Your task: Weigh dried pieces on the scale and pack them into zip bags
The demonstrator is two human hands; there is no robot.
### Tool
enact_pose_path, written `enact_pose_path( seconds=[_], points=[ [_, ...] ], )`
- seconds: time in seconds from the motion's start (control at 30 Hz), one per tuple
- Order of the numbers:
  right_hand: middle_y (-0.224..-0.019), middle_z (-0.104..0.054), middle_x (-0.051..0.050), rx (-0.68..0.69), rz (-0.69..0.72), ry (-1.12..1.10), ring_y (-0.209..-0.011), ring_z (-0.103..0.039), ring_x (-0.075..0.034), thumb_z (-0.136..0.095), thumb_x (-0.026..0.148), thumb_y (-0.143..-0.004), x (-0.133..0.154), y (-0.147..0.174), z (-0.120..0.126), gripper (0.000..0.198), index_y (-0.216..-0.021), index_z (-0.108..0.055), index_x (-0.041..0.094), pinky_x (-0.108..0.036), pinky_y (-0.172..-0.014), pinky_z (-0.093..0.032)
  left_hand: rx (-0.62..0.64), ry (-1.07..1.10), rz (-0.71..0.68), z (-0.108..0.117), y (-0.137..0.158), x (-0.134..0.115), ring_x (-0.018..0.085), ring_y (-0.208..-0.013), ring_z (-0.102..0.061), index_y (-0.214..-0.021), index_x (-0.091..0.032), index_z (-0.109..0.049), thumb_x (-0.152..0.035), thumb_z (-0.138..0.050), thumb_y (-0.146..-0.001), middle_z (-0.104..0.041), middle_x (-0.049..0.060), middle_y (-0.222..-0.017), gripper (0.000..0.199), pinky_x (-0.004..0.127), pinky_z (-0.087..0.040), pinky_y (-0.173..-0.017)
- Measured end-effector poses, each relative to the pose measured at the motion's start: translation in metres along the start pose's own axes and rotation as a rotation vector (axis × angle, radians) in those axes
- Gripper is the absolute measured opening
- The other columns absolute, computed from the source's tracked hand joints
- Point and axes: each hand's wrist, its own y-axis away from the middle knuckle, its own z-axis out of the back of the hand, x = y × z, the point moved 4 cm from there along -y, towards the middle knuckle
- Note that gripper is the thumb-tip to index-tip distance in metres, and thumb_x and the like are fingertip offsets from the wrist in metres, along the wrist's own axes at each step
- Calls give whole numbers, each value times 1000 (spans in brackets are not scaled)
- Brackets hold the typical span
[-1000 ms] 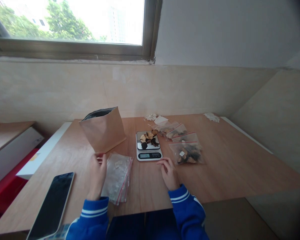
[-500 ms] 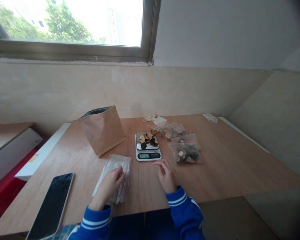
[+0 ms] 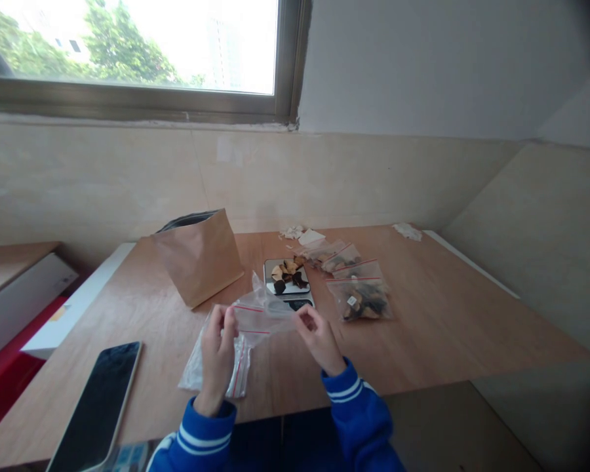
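Obscuring the front left of the scale, a clear bag with red lines hangs raised between both hands above the bench. The scale's display is covered and its reading cannot be made out; only the right end of the dark panel shows. Whether the bag's mouth is parted cannot be determined. The phone is cut off by the lower edge of view, as are both blue sleeves. The contents of the brown paper bag, standing with its mouth parted at the left rear, are not visible.

Left hand: thumb and fingers are pinched together on the bag's left edge, near the red lines. Right hand: thumb and forefinger are closed on the bag's right end, just in front of the scale; the remaining fingers are curled and partly concealed.

Pale and dark dried pieces lie on the scale's platform. A stack of flat clear bags rests on the bench, partly hidden behind the left hand. Filled bags lie overlapping to the right of the scale; the nearest bears a small white label or packet, illegible at this size.
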Motion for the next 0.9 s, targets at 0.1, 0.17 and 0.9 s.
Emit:
enact_pose_path(
  seconds=[0.1, 0.17, 0.9],
  points=[
    [-84, -63, -3, 216, 67, 80, -72, -59, -15, -58, 54, -87, 7, -20, 11, 35, -88, -62, 19, -25, -63, -46, -11, -41, 32, 2, -6, -2, 14, -57, -41, -66, -22, -40, -49, -44, -92, -41, -4, -59, 37, 25, -34, -56],
    [-101, -64, -6, 211, 164, 191, -88, -61, -19, -54, 52, -91, 9, -38, 17, 34, -100, -64, 21, -29, -73, -50, 16, -56, 53, -2, -9, -4, 14, -55, -39, -63, -23, -38, -50, -44, -90, -39, -4, -56, 39, 26, -32, -54],
    [-102, -61, -13, -261, 236, 702, -90, -59, -23, -35, 32, -100, -34, -96, 31, 30, -100, -60, 16, -36, -80, -47, -141, 82, 221, -54, -37, 56, 12, -51, -39, -71, -23, -37, -52, -30, -93, -37, -5, -58, 37, 25, -35, -50]
  ],
)
